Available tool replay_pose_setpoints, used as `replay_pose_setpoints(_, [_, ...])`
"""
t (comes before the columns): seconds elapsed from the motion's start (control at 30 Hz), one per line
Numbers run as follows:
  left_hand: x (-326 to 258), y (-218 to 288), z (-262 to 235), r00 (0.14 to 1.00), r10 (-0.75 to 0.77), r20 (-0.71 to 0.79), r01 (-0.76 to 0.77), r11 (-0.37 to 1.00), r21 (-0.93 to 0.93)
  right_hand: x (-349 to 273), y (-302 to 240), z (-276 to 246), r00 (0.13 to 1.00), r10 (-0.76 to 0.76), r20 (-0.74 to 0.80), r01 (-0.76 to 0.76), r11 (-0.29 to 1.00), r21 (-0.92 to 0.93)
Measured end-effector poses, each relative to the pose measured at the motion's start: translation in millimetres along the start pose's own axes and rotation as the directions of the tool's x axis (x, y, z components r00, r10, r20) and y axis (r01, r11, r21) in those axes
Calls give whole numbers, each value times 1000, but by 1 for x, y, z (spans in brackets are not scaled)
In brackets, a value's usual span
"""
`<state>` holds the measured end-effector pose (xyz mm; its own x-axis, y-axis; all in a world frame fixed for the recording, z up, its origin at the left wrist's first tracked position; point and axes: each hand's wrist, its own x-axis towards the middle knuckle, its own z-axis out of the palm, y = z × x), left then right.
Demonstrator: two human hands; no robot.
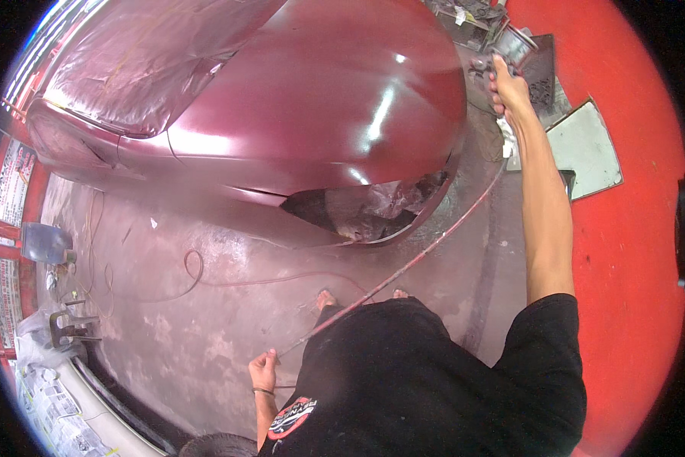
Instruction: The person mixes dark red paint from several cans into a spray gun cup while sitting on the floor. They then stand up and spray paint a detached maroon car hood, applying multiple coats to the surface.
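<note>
My right arm reaches far forward to the right of a glossy dark red car (pixel 319 99). My right hand (pixel 510 91) is wrapped round a spray gun (pixel 482 64), small and partly hidden by the fingers, beside the car's front end. A reddish air hose (pixel 411 266) runs taut across my body, from below the right forearm down to the left. Low beside my black shirt, my left hand (pixel 263 372) is closed on that hose. The car's windshield is covered with crinkled film (pixel 144 68), and its lamp opening (pixel 331 209) is dark, with sheeting inside.
A red wall (pixel 635 251) bounds the right, with a pale panel (pixel 586 148) and a wheel rim (pixel 514 47) near it. More hose (pixel 274 280) loops over the floor. At left are a bluish container (pixel 44 242), a stool (pixel 72 327) and a sheeted vehicle (pixel 60 407).
</note>
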<state>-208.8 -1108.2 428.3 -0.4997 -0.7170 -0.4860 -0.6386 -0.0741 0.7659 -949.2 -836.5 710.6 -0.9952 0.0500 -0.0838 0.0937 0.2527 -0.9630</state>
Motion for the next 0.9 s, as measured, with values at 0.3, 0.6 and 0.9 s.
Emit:
replay_pose_setpoints(0.3, [18, 11, 19, 996, 13, 86, -16, 999, 34, 73, 161, -151, 866, -163, -473, -69, 898, -435])
replay_pose_setpoints(0.6, [28, -43, -28, 998, -49, 33, 49, 999, -9, -85, 25, -46, 996, 21, -81, -34, 985, -168])
replay_pose_setpoints(0.9, [33, -53, -89, 989, -135, 56, 140, 985, -97, -150, -146, 163, 917, -242, 316, 303, 939, -162])
